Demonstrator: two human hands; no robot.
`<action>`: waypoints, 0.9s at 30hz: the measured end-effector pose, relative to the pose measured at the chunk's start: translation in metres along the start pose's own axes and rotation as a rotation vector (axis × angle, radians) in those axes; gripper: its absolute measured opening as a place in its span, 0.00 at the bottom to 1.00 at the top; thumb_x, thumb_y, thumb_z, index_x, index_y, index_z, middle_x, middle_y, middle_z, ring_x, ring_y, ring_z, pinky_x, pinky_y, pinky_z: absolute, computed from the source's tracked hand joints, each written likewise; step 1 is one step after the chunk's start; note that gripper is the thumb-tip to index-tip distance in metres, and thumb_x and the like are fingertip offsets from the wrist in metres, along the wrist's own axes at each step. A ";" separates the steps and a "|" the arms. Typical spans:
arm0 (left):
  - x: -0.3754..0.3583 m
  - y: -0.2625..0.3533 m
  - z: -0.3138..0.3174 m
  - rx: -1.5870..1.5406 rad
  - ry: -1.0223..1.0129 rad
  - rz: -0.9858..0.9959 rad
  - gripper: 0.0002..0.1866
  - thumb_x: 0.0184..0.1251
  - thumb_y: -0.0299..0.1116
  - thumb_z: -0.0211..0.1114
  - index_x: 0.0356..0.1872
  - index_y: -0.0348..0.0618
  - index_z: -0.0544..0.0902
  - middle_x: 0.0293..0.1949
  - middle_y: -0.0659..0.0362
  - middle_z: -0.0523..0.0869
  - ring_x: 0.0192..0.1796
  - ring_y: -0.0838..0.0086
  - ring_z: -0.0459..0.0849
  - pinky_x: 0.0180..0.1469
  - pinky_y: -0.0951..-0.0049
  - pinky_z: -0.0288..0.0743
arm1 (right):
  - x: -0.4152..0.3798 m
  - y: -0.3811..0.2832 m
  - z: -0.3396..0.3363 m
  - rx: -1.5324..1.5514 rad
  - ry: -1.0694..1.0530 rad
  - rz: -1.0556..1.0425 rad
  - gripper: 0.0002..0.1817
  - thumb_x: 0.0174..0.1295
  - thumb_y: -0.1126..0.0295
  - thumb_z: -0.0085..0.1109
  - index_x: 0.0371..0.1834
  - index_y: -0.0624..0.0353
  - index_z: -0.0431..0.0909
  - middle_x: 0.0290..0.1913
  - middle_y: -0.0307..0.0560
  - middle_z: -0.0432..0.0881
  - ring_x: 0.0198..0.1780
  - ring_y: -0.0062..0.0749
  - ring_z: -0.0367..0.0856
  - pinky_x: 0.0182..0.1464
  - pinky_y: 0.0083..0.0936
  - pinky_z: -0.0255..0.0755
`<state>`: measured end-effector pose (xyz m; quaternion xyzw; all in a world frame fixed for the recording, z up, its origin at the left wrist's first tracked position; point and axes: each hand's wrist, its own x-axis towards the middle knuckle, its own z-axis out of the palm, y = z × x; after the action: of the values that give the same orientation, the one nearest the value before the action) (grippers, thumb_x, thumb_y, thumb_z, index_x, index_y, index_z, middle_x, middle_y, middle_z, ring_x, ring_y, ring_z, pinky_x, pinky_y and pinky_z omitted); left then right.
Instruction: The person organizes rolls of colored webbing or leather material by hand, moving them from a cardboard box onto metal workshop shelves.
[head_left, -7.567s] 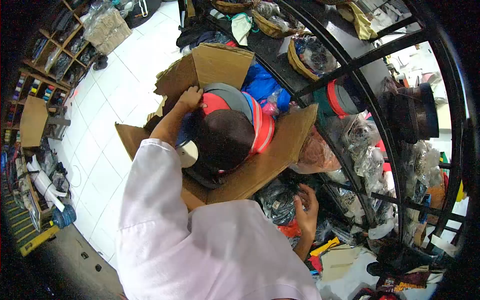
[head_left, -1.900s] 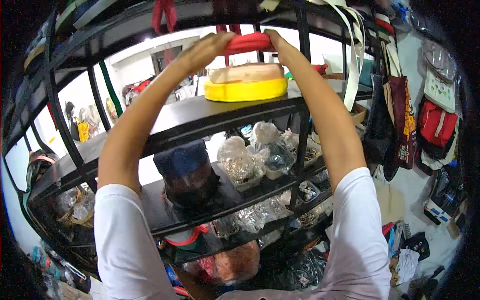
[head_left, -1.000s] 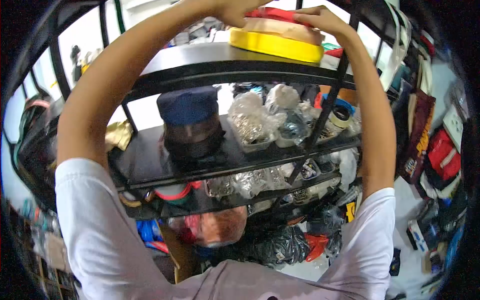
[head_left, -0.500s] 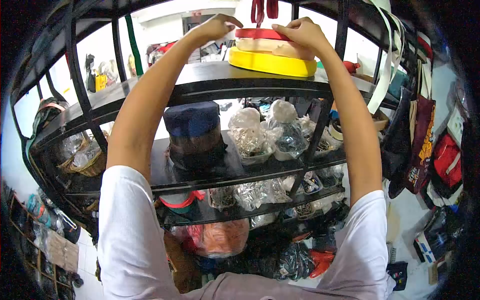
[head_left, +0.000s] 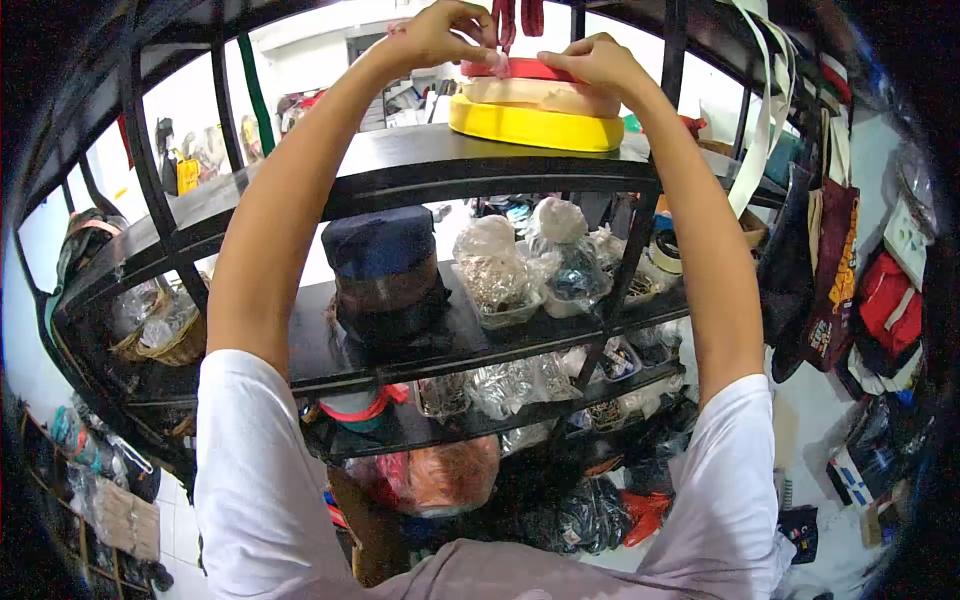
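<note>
On the top shelf stands a stack of rolls of strap: a red roll (head_left: 535, 69) on top, a cream roll (head_left: 545, 95) under it and a yellow roll (head_left: 535, 124) at the bottom. My left hand (head_left: 440, 38) is at the red roll's left side, thumb and fingers closed at a small pinkish translucent scrap (head_left: 501, 66). My right hand (head_left: 605, 66) grips the right side of the red roll, thumb along its top; its other fingers are partly hidden. Dark red straps (head_left: 518, 18) hang just above the stack.
The black shelf rack (head_left: 400, 163) spans the view. Lower down are a dark blue roll (head_left: 380, 243), plastic-bagged parts (head_left: 492, 262) and a wicker basket (head_left: 175, 340). White straps (head_left: 765, 120) and a maroon bag (head_left: 832, 290) hang at right.
My left hand has moved right and in to the red roll, and its fingers have closed at the pinkish scrap. My right hand stays on the roll. The view has shifted slightly.
</note>
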<state>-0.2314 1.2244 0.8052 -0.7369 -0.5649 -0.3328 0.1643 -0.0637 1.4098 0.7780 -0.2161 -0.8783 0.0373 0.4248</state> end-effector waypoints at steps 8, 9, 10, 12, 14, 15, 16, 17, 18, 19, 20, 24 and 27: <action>-0.007 0.006 0.014 0.910 0.115 0.504 0.10 0.61 0.31 0.61 0.44 0.45 0.81 0.45 0.57 0.84 0.50 0.62 0.81 0.54 0.64 0.73 | -0.001 0.007 0.005 0.002 0.117 -0.123 0.33 0.48 0.34 0.65 0.37 0.56 0.89 0.34 0.49 0.87 0.36 0.35 0.86 0.43 0.29 0.79; -0.006 -0.015 0.021 0.884 0.319 0.846 0.07 0.57 0.29 0.62 0.37 0.45 0.78 0.40 0.60 0.83 0.44 0.64 0.81 0.48 0.62 0.73 | -0.005 0.001 0.001 -0.033 0.112 -0.077 0.32 0.48 0.35 0.65 0.37 0.56 0.89 0.34 0.49 0.87 0.36 0.34 0.86 0.42 0.27 0.78; -0.007 -0.019 0.022 0.957 0.360 0.924 0.08 0.57 0.32 0.62 0.38 0.47 0.78 0.41 0.62 0.83 0.45 0.68 0.81 0.47 0.65 0.73 | -0.007 0.001 0.001 -0.028 0.116 -0.074 0.32 0.48 0.35 0.65 0.37 0.56 0.89 0.34 0.49 0.87 0.36 0.34 0.86 0.42 0.27 0.78; -0.009 -0.024 0.021 0.946 0.344 0.949 0.08 0.57 0.33 0.62 0.37 0.49 0.79 0.42 0.64 0.83 0.45 0.70 0.80 0.46 0.66 0.71 | -0.007 -0.003 -0.001 -0.009 0.079 -0.035 0.32 0.47 0.36 0.66 0.37 0.56 0.89 0.33 0.48 0.87 0.35 0.33 0.85 0.42 0.26 0.78; -0.009 -0.024 0.021 0.958 0.342 0.945 0.08 0.57 0.33 0.62 0.38 0.50 0.79 0.42 0.65 0.83 0.45 0.71 0.80 0.47 0.66 0.70 | -0.009 -0.004 -0.002 -0.017 0.111 -0.051 0.32 0.46 0.36 0.67 0.37 0.56 0.89 0.32 0.48 0.86 0.35 0.32 0.84 0.42 0.25 0.77; -0.010 -0.023 0.023 0.961 0.342 0.930 0.09 0.57 0.33 0.61 0.39 0.50 0.78 0.43 0.66 0.83 0.45 0.72 0.80 0.48 0.67 0.69 | -0.007 0.000 0.001 -0.023 0.128 -0.063 0.32 0.46 0.34 0.66 0.36 0.53 0.89 0.33 0.47 0.87 0.37 0.36 0.85 0.46 0.29 0.77; -0.013 -0.023 0.023 0.982 0.281 0.895 0.15 0.58 0.31 0.63 0.47 0.56 0.75 0.48 0.65 0.82 0.52 0.73 0.79 0.52 0.65 0.66 | -0.006 0.004 0.003 -0.030 0.145 -0.074 0.32 0.45 0.32 0.65 0.36 0.50 0.90 0.35 0.46 0.88 0.40 0.40 0.86 0.51 0.32 0.78; -0.013 -0.023 0.022 1.010 0.264 0.933 0.14 0.58 0.31 0.63 0.46 0.56 0.76 0.48 0.65 0.82 0.52 0.74 0.79 0.53 0.66 0.65 | 0.000 0.008 0.005 0.011 0.071 -0.070 0.32 0.45 0.32 0.64 0.36 0.49 0.90 0.35 0.46 0.88 0.41 0.40 0.86 0.50 0.32 0.78; -0.013 -0.025 0.022 1.037 0.244 0.969 0.14 0.58 0.32 0.63 0.46 0.56 0.77 0.48 0.66 0.83 0.51 0.74 0.78 0.54 0.66 0.64 | -0.004 0.005 0.003 0.016 0.074 -0.063 0.32 0.45 0.32 0.64 0.36 0.49 0.90 0.35 0.46 0.88 0.41 0.40 0.86 0.50 0.32 0.78; -0.013 -0.027 0.021 1.036 0.236 0.973 0.14 0.58 0.32 0.63 0.46 0.56 0.77 0.48 0.66 0.83 0.51 0.74 0.78 0.54 0.66 0.64 | -0.009 0.002 0.002 0.026 0.077 -0.028 0.32 0.45 0.32 0.64 0.36 0.49 0.90 0.36 0.46 0.88 0.41 0.40 0.86 0.51 0.32 0.78; -0.011 -0.028 0.019 1.056 0.210 1.012 0.13 0.58 0.32 0.63 0.46 0.56 0.78 0.48 0.66 0.83 0.51 0.75 0.78 0.54 0.66 0.63 | -0.012 -0.003 0.001 0.037 0.081 0.005 0.32 0.45 0.32 0.64 0.36 0.49 0.90 0.37 0.46 0.88 0.42 0.40 0.86 0.51 0.32 0.77; -0.006 -0.037 0.012 1.087 0.104 1.020 0.12 0.60 0.34 0.61 0.46 0.56 0.80 0.49 0.67 0.84 0.51 0.77 0.78 0.55 0.64 0.62 | -0.009 0.001 0.006 -0.023 0.143 -0.044 0.32 0.46 0.32 0.64 0.35 0.50 0.89 0.39 0.46 0.88 0.41 0.40 0.86 0.51 0.32 0.78; -0.006 -0.047 0.005 1.107 0.075 1.034 0.15 0.60 0.33 0.61 0.50 0.57 0.82 0.52 0.68 0.83 0.50 0.79 0.77 0.56 0.63 0.62 | -0.009 0.002 0.003 -0.018 0.108 -0.054 0.31 0.48 0.34 0.63 0.36 0.51 0.89 0.39 0.49 0.87 0.42 0.42 0.86 0.51 0.33 0.78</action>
<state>-0.2746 1.2373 0.7911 -0.7061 -0.2263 0.0939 0.6644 -0.0606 1.4080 0.7690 -0.1979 -0.8600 0.0061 0.4703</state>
